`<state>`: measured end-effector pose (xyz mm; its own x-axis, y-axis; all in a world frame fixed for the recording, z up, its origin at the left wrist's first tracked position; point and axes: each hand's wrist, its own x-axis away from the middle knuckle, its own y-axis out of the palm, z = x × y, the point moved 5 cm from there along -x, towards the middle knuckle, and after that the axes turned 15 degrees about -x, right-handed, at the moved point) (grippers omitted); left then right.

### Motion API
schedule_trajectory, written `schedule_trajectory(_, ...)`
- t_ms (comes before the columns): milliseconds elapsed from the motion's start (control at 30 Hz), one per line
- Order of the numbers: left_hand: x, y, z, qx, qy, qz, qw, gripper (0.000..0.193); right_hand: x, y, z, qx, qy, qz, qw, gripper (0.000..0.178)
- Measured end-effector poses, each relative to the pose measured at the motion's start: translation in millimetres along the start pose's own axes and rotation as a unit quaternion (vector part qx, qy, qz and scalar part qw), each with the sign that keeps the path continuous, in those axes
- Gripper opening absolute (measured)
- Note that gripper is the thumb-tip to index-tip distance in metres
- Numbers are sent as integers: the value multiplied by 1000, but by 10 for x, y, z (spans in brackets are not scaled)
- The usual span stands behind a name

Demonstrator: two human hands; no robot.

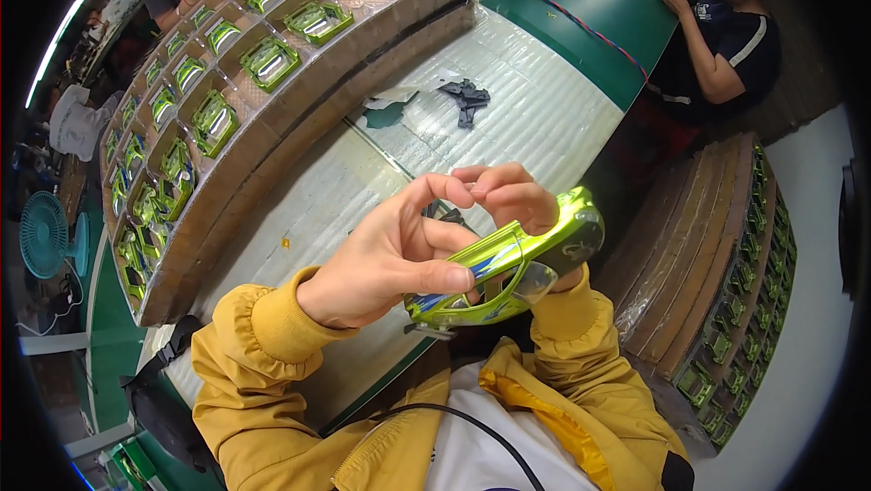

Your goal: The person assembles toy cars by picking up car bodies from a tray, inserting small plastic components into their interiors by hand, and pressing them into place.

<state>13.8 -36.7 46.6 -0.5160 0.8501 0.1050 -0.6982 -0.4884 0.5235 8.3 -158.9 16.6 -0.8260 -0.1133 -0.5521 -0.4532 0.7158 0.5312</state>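
A shiny lime-green toy car body shell (490, 260) with blue side marks and clear windows is held tilted in front of my chest. My left hand (390, 246) grips it, the thumb pressed along its near side and other fingers behind. My right hand (522, 196) is partly hidden behind the shell, its fingers curled over the far side. The index fingertips of both hands meet above the shell; whether something tiny is between them I cannot make out. A small dark part (445, 212) shows behind the left fingers.
A divided cardboard tray (299, 110) of green shells stands at the left. Black plastic parts (467, 101) lie on the foam-covered table (535, 73). Stacked trays (689, 282) stand at right. Another person (726, 46) works at the far right; a second is at the far left. A fan (50, 232) stands left.
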Motion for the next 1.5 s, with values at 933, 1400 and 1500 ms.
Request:
schedule_trajectory(933, 133, 250, 200, -565, 261, 59, 781, 74, 72, 131, -266, 139, -169, 62, 974, 23)
schedule_trajectory(1400, 173, 312, 195, -549, 293, 98, 777, 61, 64, 219, -274, 152, -99, 25, 983, 27)
schedule_trajectory(1500, 166, 316, 189, -559, 297, 104, 767, 61, 76, 187, -260, 155, -99, 30, 983, 26)
